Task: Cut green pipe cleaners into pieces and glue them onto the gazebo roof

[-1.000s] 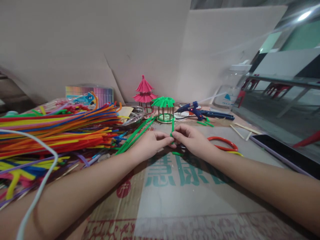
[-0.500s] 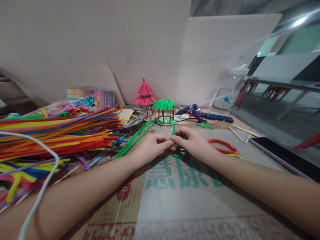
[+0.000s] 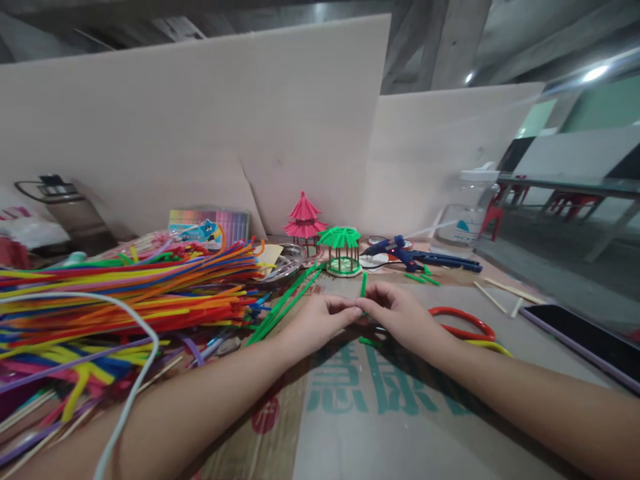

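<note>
Head view: right hand (image 3: 397, 312), thumb and forefinger closed on short green stem (image 3: 364, 285), nearly upright in front of green-roofed model (image 3: 340, 237); tight pinch probably for fine control. Left hand (image 3: 323, 321) meets it there, fingertips bunched, seemingly steadying; whether gripping too, cannot tell. Long green stems (image 3: 281, 312) lie beside, likely for easy reach; glue gun (image 3: 397, 249) farther back, perhaps keeping clear.

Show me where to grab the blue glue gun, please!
Probably best by the handle, coming from the near side: the blue glue gun has its nozzle pointing left, while the handle slants nearer and rightward, away from that tip.
</note>
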Motion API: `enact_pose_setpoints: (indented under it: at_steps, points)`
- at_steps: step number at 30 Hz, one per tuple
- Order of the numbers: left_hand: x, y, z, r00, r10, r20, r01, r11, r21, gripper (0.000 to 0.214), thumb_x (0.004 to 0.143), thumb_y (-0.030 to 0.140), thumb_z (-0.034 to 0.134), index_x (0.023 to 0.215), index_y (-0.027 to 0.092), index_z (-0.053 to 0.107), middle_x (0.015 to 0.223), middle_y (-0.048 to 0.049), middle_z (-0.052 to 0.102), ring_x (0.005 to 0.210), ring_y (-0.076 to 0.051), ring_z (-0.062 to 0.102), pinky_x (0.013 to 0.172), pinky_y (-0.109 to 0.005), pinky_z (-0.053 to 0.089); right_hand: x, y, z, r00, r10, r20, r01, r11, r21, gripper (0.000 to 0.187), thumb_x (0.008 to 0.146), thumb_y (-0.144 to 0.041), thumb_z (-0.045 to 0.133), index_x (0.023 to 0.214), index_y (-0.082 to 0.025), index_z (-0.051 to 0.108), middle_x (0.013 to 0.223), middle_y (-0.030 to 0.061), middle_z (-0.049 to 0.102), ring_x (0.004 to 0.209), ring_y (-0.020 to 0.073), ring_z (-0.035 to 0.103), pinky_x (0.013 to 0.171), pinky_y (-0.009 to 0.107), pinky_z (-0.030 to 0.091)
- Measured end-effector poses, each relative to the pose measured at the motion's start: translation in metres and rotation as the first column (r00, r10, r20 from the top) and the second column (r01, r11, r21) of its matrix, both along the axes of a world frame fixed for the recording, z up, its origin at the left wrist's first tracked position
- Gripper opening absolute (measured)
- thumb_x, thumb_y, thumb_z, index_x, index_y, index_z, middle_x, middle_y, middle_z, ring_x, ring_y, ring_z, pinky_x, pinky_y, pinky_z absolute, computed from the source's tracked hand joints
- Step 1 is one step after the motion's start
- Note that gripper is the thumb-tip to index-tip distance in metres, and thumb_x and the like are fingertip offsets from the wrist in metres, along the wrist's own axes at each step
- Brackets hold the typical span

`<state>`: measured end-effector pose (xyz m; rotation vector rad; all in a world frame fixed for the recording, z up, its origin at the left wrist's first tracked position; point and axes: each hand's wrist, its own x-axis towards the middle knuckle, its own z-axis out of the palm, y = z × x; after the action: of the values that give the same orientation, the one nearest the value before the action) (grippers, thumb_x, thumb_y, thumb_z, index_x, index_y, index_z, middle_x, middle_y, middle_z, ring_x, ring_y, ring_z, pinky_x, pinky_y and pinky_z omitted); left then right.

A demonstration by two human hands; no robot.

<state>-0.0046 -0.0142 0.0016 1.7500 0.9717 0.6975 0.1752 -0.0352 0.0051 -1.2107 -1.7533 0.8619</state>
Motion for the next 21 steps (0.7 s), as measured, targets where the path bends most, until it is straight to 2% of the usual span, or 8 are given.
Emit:
enact_pose_setpoints:
  at_steps: [4,8,12,16,21]
  points:
    - [0.0005,-0.0034,0.0035,0.999,-0.044,0.023,0.045,0.999,-0.026,0.033,0.082,0.042,0.06,0.096,0.015,0.075,0.089,-0.0055,0.075,0.075,-0.015,0.064,0.065,-0.021,0.045,-0.0015,-0.0006,-0.0004,0.999,0.021,-0.023,-0.022,0.999,-0.033,0.023,0.083,-0.04,0.056,0.074,-0.019,0.053,0.065,-0.0012,0.059,0.062,0.0141,0.056,0.056,0.025,0.042]
    - [0.0032,-0.0058,0.0058,0.999,-0.028,0.047,0.03,0.999,-0.035,0.03,0.082,0.037,0.06,0.089,0.012,0.074,0.083,-0.0057,0.074,0.068,-0.013,0.061,0.062,-0.021,0.043,-0.0022,-0.0009,0.0004,0.999,0.025,-0.026,-0.026,0.999,-0.036,0.024,0.083,-0.041,0.056,0.073,-0.019,0.052,0.064,-0.0014,0.059,0.06,0.0137,0.055,0.055,0.025,0.042]
    - [0.0052,-0.0073,0.0062,0.999,0.002,0.032,-0.001,1.0,-0.022,0.032,0.081,0.04,0.061,0.088,0.012,0.074,0.076,-0.0039,0.071,0.06,-0.011,0.055,0.055,-0.02,0.037,-0.0017,-0.0005,-0.0004,1.0,0.02,-0.014,-0.02,1.0,-0.01,0.027,0.081,-0.044,0.058,0.072,-0.02,0.053,0.064,-0.0006,0.057,0.061,0.0149,0.054,0.055,0.027,0.042]
    - [0.0057,-0.0077,0.0065,0.998,-0.005,0.066,0.008,0.999,-0.043,0.032,0.08,0.04,0.061,0.086,0.012,0.073,0.08,-0.0049,0.072,0.064,-0.012,0.058,0.056,-0.02,0.038,-0.0011,0.0012,-0.0032,0.999,0.025,-0.028,-0.025,1.0,-0.012,0.028,0.081,-0.045,0.059,0.072,-0.02,0.052,0.064,-0.0009,0.056,0.06,0.015,0.053,0.054,0.027,0.041]
    - [0.0039,-0.0052,0.006,0.997,-0.044,0.064,0.046,0.998,-0.034,0.033,0.082,0.043,0.06,0.088,0.013,0.073,0.084,-0.0055,0.073,0.062,-0.01,0.056,0.053,-0.019,0.034,0.0018,0.0036,0.0004,0.989,0.104,-0.101,-0.109,0.993,-0.051,0.027,0.084,-0.046,0.055,0.077,-0.02,0.053,0.067,-0.0015,0.055,0.062,0.0139,0.053,0.056,0.026,0.041]
